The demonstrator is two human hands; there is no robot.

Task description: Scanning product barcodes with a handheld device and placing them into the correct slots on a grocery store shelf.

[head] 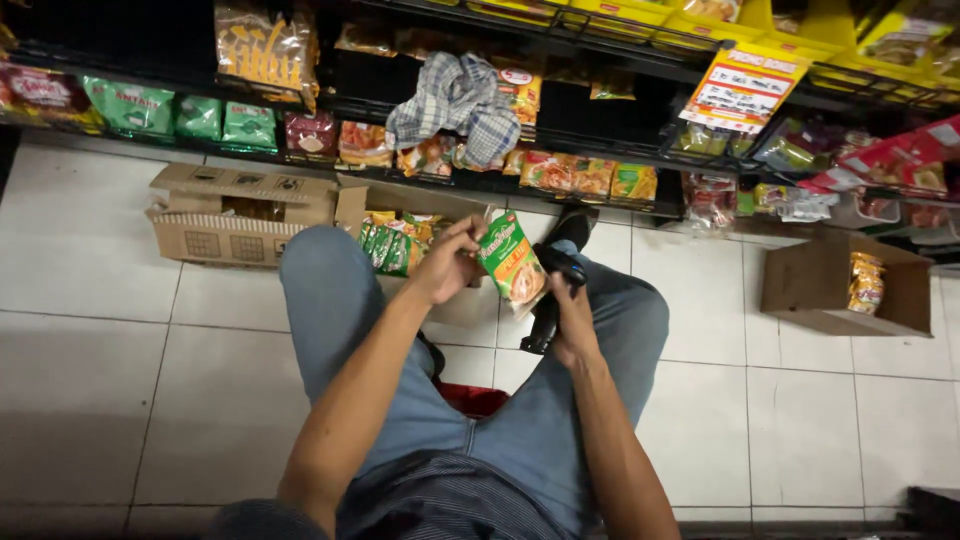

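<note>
I sit low in front of a shop shelf, knees in blue jeans (330, 300). My left hand (448, 262) grips the top edge of a green and orange food packet (512, 268) held above my knees. My right hand (574, 320) is closed on a black hand-held device (548, 318), its upper end tucked just under the packet.
An open cardboard box (240, 215) and another with green packets (395, 245) stand on the white tiled floor ahead. A third box (848, 285) sits at right. Low shelves carry many packets, with a checked cloth (460, 105) draped over one and a red object (472, 398) between my legs.
</note>
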